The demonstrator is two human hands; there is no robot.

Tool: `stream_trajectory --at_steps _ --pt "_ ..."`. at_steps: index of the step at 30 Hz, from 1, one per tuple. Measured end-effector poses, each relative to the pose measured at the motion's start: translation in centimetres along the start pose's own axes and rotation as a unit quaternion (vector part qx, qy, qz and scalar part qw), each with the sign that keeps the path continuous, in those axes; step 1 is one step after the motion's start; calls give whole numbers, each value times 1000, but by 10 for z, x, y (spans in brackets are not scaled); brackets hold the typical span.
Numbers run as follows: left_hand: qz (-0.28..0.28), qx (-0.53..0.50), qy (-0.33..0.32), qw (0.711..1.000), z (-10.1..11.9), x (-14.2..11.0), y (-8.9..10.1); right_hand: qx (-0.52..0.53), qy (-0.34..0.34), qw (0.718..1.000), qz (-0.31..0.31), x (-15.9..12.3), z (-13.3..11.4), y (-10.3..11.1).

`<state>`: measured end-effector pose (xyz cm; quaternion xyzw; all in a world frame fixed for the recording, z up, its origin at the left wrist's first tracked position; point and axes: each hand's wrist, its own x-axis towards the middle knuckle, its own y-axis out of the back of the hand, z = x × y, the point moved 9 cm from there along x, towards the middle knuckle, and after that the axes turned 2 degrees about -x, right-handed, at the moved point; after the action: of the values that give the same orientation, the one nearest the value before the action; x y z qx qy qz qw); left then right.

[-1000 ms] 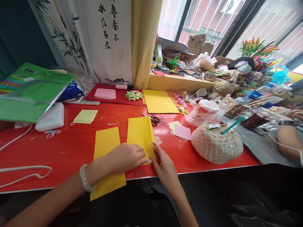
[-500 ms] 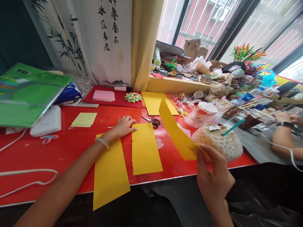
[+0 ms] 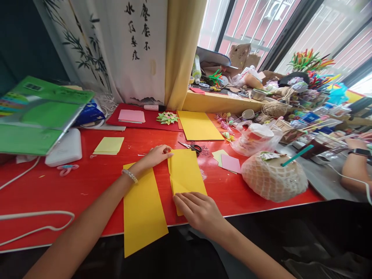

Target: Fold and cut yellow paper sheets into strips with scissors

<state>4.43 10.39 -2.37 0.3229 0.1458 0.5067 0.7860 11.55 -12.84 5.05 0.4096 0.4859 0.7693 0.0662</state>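
Two yellow paper strips [image 3: 188, 170] lie roughly one over the other on the red table, their left edges slightly apart. At their top left corner my left hand [image 3: 157, 156] has its fingers curled in, with thumb and forefinger pinching the corner. My right hand [image 3: 199, 209] grips the upper strip near its lower left edge, where the paper bends up a little. Under my left forearm lies another yellow sheet [image 3: 145, 217], its lower end sticking out past the table edge. Black-handled scissors [image 3: 192, 147] lie just beyond the strips.
A larger yellow paper stack [image 3: 200, 126] lies at the back. Pale yellow paper squares [image 3: 109, 145] are on the left, pink paper [image 3: 231, 163] on the right. A net-wrapped coconut [image 3: 273, 178] with a straw stands near the right edge. A co-worker's forearm [image 3: 354, 170] is far right.
My right hand has brought the raised yellow strip leftward and down onto the other strip. My left hand has stayed by the top left corner, its fingers now curled in.
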Motion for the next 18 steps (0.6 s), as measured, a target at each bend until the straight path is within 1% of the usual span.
stream_trajectory --at_steps 5,8,10,11,12,13,14,15,16,17,18 --pt "7 -49 -16 999 4 0 3 58 -24 995 -81 -6 1 -16" --pt "10 -73 -19 997 5 -1 3 115 -41 989 -89 -9 1 -18" --pt "19 -91 -22 995 8 -2 5 161 -59 982 -82 -12 5 -16" --pt "27 -102 -25 994 10 -3 9 185 -84 977 -71 -14 12 -15" --pt "37 -116 -30 992 13 -4 13 208 -126 969 -53 -16 24 -14" --pt "51 -130 -36 990 17 -5 20 228 -185 956 -29 -20 40 -13" --pt "66 -141 -42 987 21 -6 28 245 -256 935 -1 -26 61 -13" --pt "88 -156 -47 983 25 -8 37 262 -332 906 29 -34 83 -15" --pt "116 -178 -50 976 28 -10 48 285 -405 867 56 -43 104 -18" --pt "149 -210 -51 965 29 -12 60 324 -462 821 81 -50 122 -24" --pt "184 -249 -51 949 29 -16 71 378 -504 770 104 -55 137 -31"
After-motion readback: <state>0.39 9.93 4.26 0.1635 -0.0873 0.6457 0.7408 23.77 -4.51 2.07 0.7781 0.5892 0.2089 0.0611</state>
